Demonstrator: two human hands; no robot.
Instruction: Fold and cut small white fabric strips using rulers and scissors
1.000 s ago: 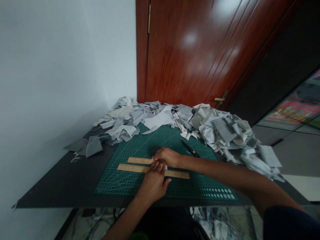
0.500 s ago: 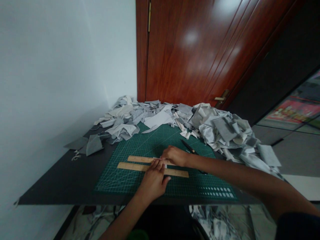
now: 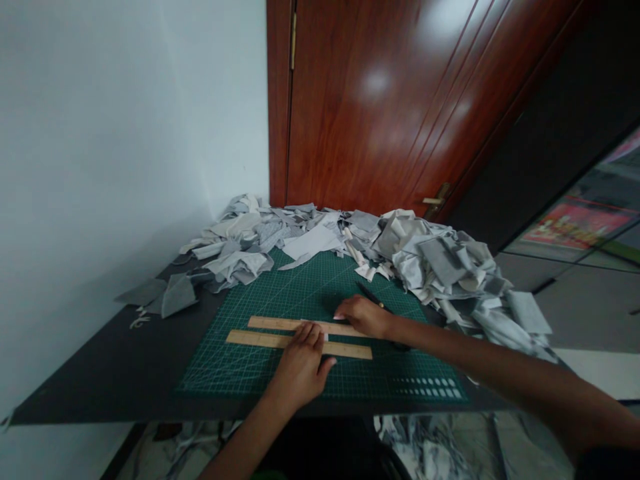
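Two wooden rulers point(image 3: 350, 350) lie side by side, slightly slanted, on the green cutting mat. Between and under them a small white piece point(image 3: 326, 337) shows, mostly covered. My left hand point(image 3: 303, 363) lies with fingers stretched out across the rulers and the white piece, thumb apart to the right. My right hand point(image 3: 367, 317) is curled over the right part of the far ruler, fingertips just beyond its far edge. Whatever its fingers may hold is hidden. Right behind that hand lies a black scissors-like tool point(image 3: 370, 294), partly covered by my wrist.
The gridded cutting mat point(image 3: 215, 367) rests on a dark table point(image 3: 110, 373). Grey and white fabric scraps point(image 3: 435, 260) are heaped along its back and right side, others point(image 3: 180, 293) lie at left. A white wall point(image 3: 100, 167) and wooden door point(image 3: 360, 133) stand close behind.
My right hand has moved right along the far ruler, away from my left fingers. My left hand stays on the rulers. The view has shifted slightly.
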